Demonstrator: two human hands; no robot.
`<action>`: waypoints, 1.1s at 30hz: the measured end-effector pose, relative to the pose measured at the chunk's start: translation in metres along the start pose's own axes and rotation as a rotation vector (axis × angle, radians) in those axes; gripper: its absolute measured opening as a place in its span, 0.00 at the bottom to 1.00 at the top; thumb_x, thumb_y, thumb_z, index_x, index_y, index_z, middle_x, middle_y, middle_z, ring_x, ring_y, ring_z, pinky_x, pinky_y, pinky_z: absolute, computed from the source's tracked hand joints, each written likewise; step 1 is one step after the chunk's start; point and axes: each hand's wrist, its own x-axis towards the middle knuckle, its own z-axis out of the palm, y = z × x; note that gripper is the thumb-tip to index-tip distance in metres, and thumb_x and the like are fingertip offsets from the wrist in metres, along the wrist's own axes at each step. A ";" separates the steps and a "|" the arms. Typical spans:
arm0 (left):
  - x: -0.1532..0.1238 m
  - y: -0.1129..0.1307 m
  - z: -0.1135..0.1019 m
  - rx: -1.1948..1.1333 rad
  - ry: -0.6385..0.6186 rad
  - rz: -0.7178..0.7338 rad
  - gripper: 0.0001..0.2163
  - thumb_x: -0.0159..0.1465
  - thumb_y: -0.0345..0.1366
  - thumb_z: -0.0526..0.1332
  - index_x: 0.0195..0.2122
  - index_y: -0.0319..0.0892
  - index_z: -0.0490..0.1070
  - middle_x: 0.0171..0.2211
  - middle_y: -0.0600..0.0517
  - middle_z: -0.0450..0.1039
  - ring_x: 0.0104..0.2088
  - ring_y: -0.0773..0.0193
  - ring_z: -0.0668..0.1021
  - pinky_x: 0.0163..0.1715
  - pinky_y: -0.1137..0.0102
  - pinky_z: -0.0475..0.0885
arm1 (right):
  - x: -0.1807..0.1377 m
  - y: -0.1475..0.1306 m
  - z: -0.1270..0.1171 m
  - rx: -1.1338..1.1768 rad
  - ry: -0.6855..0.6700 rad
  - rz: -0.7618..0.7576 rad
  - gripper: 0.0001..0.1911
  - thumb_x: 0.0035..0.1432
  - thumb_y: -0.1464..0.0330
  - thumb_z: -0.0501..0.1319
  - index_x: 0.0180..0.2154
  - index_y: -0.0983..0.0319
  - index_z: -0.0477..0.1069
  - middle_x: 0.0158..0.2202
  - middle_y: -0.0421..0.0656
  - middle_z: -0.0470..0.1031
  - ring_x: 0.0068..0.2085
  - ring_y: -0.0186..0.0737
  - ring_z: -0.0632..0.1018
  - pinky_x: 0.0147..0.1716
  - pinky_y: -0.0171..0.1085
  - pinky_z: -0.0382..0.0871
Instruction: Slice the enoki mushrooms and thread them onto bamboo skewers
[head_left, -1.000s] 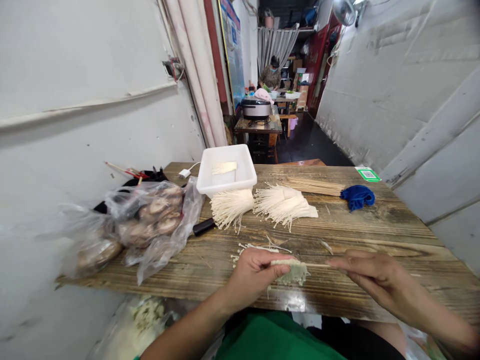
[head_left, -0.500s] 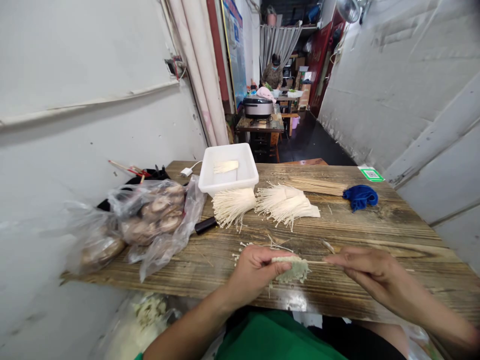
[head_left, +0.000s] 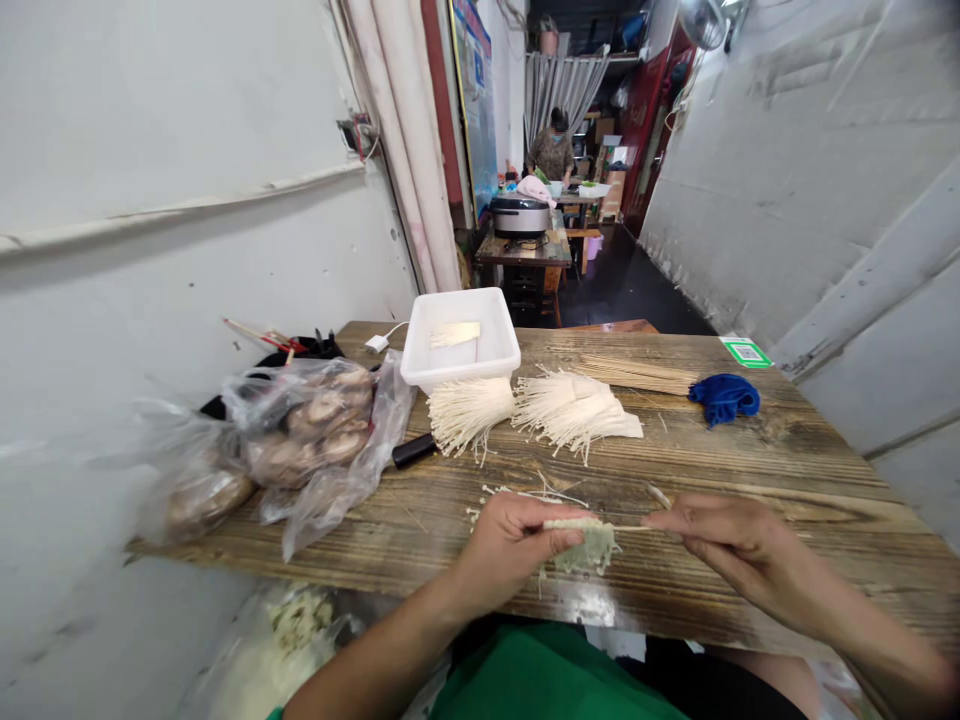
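Over the near edge of the table, my left hand (head_left: 504, 548) pinches a flat clump of enoki mushrooms (head_left: 598, 548) between thumb and fingers. A thin bamboo skewer (head_left: 630, 528) runs into the clump's right side, and the fingers of my right hand (head_left: 731, 535) are closed on its other end. Just beyond my hands, loose enoki strands (head_left: 555, 492) are scattered on the wood. Farther back lie a fanned enoki bunch (head_left: 471, 408) and several split pieces of enoki (head_left: 574, 405). The skewer's tip is hidden inside the clump.
A white plastic tub (head_left: 459, 374) with one enoki piece stands behind the bunches. Left are a black handle (head_left: 413, 452) and bagged brown mushrooms (head_left: 322, 425). Bamboo skewers (head_left: 637, 375) lie by a blue cloth (head_left: 724, 400). A person (head_left: 551, 152) stands at a far table.
The enoki clump has tilted slightly, so its upper edge shows more, and the right hand has shifted a little to the left along with the skewer. Both grips stay the same.
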 end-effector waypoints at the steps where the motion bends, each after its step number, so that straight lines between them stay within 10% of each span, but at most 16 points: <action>1: 0.000 -0.001 0.001 -0.004 -0.005 -0.007 0.08 0.58 0.33 0.67 0.39 0.41 0.80 0.38 0.48 0.80 0.38 0.61 0.82 0.39 0.75 0.75 | 0.001 -0.001 0.001 0.008 -0.006 0.001 0.18 0.66 0.72 0.51 0.53 0.53 0.72 0.30 0.40 0.73 0.30 0.32 0.74 0.27 0.31 0.64; 12: 0.003 0.005 0.007 0.075 0.088 0.126 0.14 0.55 0.34 0.69 0.44 0.44 0.78 0.41 0.49 0.80 0.41 0.61 0.82 0.45 0.68 0.76 | -0.001 -0.006 0.003 0.131 0.096 0.116 0.14 0.65 0.67 0.55 0.48 0.53 0.76 0.36 0.42 0.78 0.36 0.36 0.78 0.33 0.33 0.73; 19: -0.009 0.006 0.000 0.389 0.159 0.683 0.16 0.57 0.28 0.67 0.47 0.47 0.75 0.41 0.50 0.80 0.42 0.63 0.81 0.59 0.55 0.64 | 0.001 -0.007 0.010 0.060 0.241 -0.122 0.17 0.62 0.74 0.56 0.48 0.53 0.76 0.36 0.41 0.79 0.35 0.34 0.79 0.30 0.29 0.73; 25: -0.016 0.008 -0.006 0.409 0.073 0.728 0.11 0.62 0.25 0.60 0.44 0.42 0.74 0.39 0.47 0.81 0.42 0.63 0.81 0.60 0.54 0.63 | -0.010 -0.012 0.009 -0.203 0.209 -0.233 0.21 0.60 0.76 0.56 0.52 0.52 0.71 0.42 0.41 0.79 0.41 0.33 0.79 0.43 0.33 0.74; 33: -0.021 0.005 -0.002 0.422 0.048 0.709 0.11 0.63 0.28 0.60 0.47 0.44 0.72 0.39 0.50 0.81 0.40 0.64 0.82 0.60 0.55 0.64 | -0.020 -0.034 0.023 -0.272 0.035 -0.181 0.25 0.66 0.71 0.51 0.64 0.55 0.56 0.29 0.39 0.72 0.28 0.32 0.74 0.25 0.30 0.67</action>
